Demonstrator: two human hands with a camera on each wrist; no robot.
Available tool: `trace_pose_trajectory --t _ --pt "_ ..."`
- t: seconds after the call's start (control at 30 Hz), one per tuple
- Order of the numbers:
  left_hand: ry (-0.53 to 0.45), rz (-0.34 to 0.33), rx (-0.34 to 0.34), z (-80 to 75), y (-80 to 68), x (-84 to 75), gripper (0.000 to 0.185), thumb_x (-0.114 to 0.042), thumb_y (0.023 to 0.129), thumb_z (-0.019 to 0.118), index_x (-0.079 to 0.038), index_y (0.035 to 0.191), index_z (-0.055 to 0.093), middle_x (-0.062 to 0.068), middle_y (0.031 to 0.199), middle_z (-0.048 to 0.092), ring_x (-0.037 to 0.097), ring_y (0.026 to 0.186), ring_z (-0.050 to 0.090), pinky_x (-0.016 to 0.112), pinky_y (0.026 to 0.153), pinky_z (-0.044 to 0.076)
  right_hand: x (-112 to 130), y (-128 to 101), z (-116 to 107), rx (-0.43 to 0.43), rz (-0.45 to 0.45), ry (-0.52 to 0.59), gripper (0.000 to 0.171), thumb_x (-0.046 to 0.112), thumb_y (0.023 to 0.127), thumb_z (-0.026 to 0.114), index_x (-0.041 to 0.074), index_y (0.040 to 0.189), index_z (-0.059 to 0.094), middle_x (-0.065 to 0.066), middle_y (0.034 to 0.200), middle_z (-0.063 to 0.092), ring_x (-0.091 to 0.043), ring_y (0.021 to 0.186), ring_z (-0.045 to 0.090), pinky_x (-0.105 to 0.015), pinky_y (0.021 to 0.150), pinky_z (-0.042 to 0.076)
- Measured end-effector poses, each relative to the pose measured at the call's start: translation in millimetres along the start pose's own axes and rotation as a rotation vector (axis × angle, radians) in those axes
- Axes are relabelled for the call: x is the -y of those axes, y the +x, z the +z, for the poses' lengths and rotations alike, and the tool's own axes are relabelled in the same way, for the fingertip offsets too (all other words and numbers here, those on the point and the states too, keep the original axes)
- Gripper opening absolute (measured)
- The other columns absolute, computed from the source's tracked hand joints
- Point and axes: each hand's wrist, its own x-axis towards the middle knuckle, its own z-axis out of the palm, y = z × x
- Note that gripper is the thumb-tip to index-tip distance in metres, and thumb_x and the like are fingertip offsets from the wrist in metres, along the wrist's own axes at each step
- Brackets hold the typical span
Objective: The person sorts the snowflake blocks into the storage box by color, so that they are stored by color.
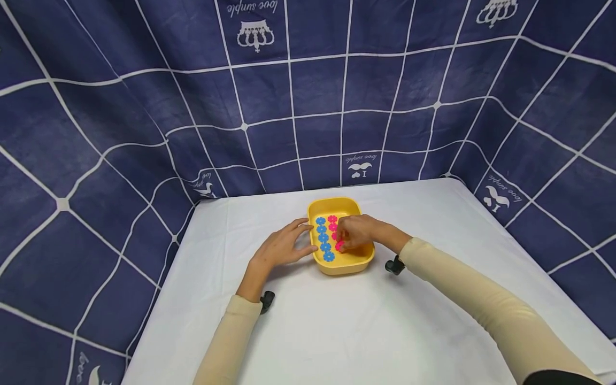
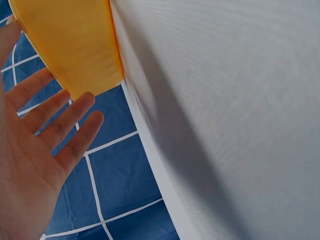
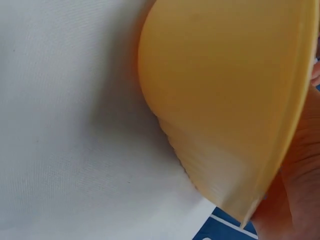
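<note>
- Head view: a yellow tray (image 1: 343, 266) sits near the centre of a white counter (image 1: 337, 331), slightly toward 12 o'clock. Inside it, a column of blue flower pieces (image 1: 324, 238) runs along the 9 o'clock side, touching or nearly touching one another, and a column of pink flower pieces (image 1: 332, 220) lies just beside it toward 3 o'clock.
- Head view: the left hand (image 1: 284, 247) rests at the tray's 9 o'clock wall, fingers (image 1: 299, 226) straight and relaxed, tips against the rim, grasping nothing.
- Head view: the right hand (image 1: 358, 232) reaches into the tray from 3 o'clock and covers the lower pink pieces. Its fingers are curled about one pink piece (image 1: 339, 245), which shows at the fingertips.
- Head view: a dark blue cloth backdrop (image 1: 144, 107) with a white grid walls the counter at 9, 12 and 3 o'clock. A small black camera mount (image 1: 394, 266) is visible at the right wrist, another (image 1: 267, 300) at the left wrist.
- Left wrist view: the left hand's open palm (image 2: 30, 165) lies just beside the tray's outer wall (image 2: 75, 45); counter and blue cloth fill the rest.
- Right wrist view: the tray's outer wall (image 3: 225, 110) blocks most of the frame. Only the edge of the right hand (image 3: 297, 190) shows beyond the rim; its contents cannot be told here.
</note>
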Motion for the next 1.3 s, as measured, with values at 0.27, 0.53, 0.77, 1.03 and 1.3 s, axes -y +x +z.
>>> trace_pose_trajectory --t 0.27,0.53,0.77,1.03,1.3 --pt "-0.003 -0.001 0.007 -0.3 0.3 0.2 0.071 -0.068 0.089 0.063 -0.021 0.142 0.058 -0.003 0.157 0.042 0.018 0.138 0.048 0.045 0.1 0.052 1 2 2 0.008 0.004 -0.028 0.029 0.045 0.082 0.083 0.024 0.1 0.076 0.008 0.094 0.06 -0.01 0.083 0.056 -0.028 0.073 0.05" --pt "-0.014 0.0 0.011 1.0 0.6 -1.8 0.07 -0.064 0.09 0.064 -0.02 0.143 0.058 -0.001 0.157 0.042 0.02 0.138 0.049 0.047 0.098 0.053 -1 3 7 -0.017 -0.007 -0.041 0.03 0.045 0.083 0.082 0.023 0.103 0.077 0.007 0.094 0.06 -0.01 0.081 0.056 -0.028 0.071 0.05" --pt "0.011 0.002 0.01 0.2 2.4 -1.2 0.073 -0.069 0.09 0.06 -0.02 0.143 0.057 -0.001 0.157 0.042 0.019 0.138 0.049 0.045 0.099 0.053 -4 5 9 -0.033 -0.01 -0.047 0.029 0.045 0.083 0.082 0.026 0.104 0.076 0.008 0.096 0.06 -0.01 0.083 0.055 -0.028 0.072 0.05" --pt "0.002 0.0 0.011 -1.4 3.1 -2.0 0.072 -0.068 0.09 0.061 -0.019 0.143 0.058 0.0 0.156 0.043 0.02 0.137 0.049 0.046 0.098 0.053 -4 4 5 -0.042 0.0 -0.027 0.03 0.046 0.083 0.082 0.026 0.105 0.077 0.008 0.1 0.063 -0.01 0.085 0.057 -0.028 0.073 0.051" --pt "0.002 -0.018 0.017 -1.6 2.3 -3.7 0.072 -0.068 0.089 0.062 -0.02 0.143 0.058 -0.003 0.157 0.042 0.02 0.138 0.049 0.047 0.099 0.052 0 -2 -4 -0.075 0.004 -0.013 0.026 0.041 0.086 0.08 0.025 0.107 0.077 0.005 0.105 0.065 -0.011 0.087 0.059 -0.031 0.073 0.052"
